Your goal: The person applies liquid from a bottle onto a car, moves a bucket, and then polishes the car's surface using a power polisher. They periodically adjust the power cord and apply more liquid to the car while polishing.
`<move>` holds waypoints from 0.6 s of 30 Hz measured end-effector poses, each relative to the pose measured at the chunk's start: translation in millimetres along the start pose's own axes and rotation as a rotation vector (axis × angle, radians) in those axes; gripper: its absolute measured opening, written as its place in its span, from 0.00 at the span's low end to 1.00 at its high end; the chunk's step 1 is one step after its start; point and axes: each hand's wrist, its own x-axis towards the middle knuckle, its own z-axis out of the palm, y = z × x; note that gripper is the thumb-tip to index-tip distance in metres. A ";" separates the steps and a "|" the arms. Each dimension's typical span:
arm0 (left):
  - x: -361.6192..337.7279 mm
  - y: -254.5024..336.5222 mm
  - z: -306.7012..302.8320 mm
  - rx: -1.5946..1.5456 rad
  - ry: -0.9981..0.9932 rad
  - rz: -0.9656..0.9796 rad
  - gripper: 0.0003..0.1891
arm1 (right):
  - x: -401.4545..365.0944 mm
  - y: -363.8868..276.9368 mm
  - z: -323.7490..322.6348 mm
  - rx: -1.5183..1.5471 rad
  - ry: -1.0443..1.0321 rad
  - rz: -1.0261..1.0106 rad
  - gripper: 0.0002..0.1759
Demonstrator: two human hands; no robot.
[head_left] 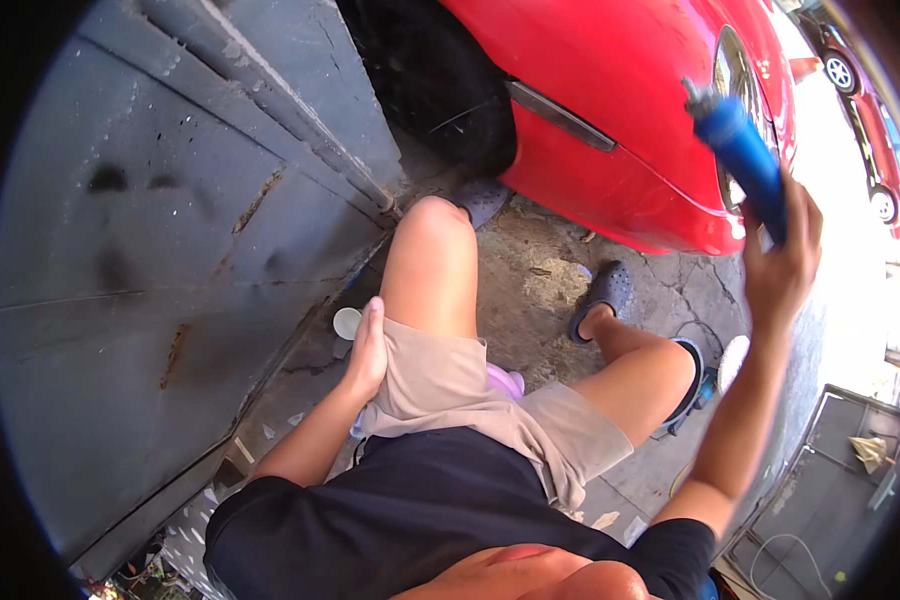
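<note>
My right hand (782, 262) is raised at the upper right, fingers wrapped round the lower end of a blue cylinder (740, 150) with a grey metal fitting at its top. The cylinder tilts up and to the left, overlapping the red car's headlight (735, 72) in this view. Lying along the outside of my left thigh, at the hem of the beige shorts (425, 375), is my left hand (369, 355). Its fingers are stretched out and it holds nothing.
A red car (610, 190) with a dark tyre (440, 90) stands in front of me. A grey metal gate (160, 250) rises at the left. Cracked concrete (540, 270) lies underfoot. By my right knee is a round dark-rimmed container (688, 385). More red cars (870, 130) are farther right.
</note>
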 end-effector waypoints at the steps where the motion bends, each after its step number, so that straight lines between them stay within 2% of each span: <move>1: 4.4 15.4 1.8 -0.001 -0.019 0.053 0.45 | 32.3 5.5 -7.5 -0.132 -0.014 -0.130 0.34; 2: 3.8 40.0 5.1 0.002 -0.077 0.123 0.45 | 64.4 11.2 -11.7 -0.242 -0.063 -0.198 0.36; 4: 15.6 33.5 12.8 0.180 -0.008 0.335 0.46 | 128.0 12.0 -15.8 -0.456 -0.091 -0.405 0.38; 5: 22.5 33.7 17.3 0.268 0.034 0.447 0.47 | 156.2 -0.3 -14.3 -0.478 -0.031 -0.530 0.37; 7: 20.9 59.2 25.3 0.407 0.073 0.564 0.50 | 201.2 -21.9 -8.8 -0.545 -0.025 -0.586 0.37; 8: 20.8 71.8 29.2 0.481 0.096 0.623 0.52 | 215.3 -41.7 -12.9 -0.571 -0.066 -0.550 0.31; 10: 20.5 83.4 37.3 0.648 0.131 0.646 0.53 | 238.0 -99.7 -19.1 -0.615 -0.151 -0.470 0.20; 11: 21.2 86.8 37.1 0.733 0.150 0.655 0.53 | 245.4 -104.9 -16.9 -0.597 -0.146 -0.504 0.20; 16: 33.4 77.4 19.3 0.571 0.138 0.693 0.50 | 294.8 -102.3 20.8 -0.577 -0.132 -0.671 0.19; 18: 35.4 74.7 14.9 0.547 0.142 0.700 0.49 | 297.7 -112.5 21.8 -0.608 -0.114 -0.674 0.16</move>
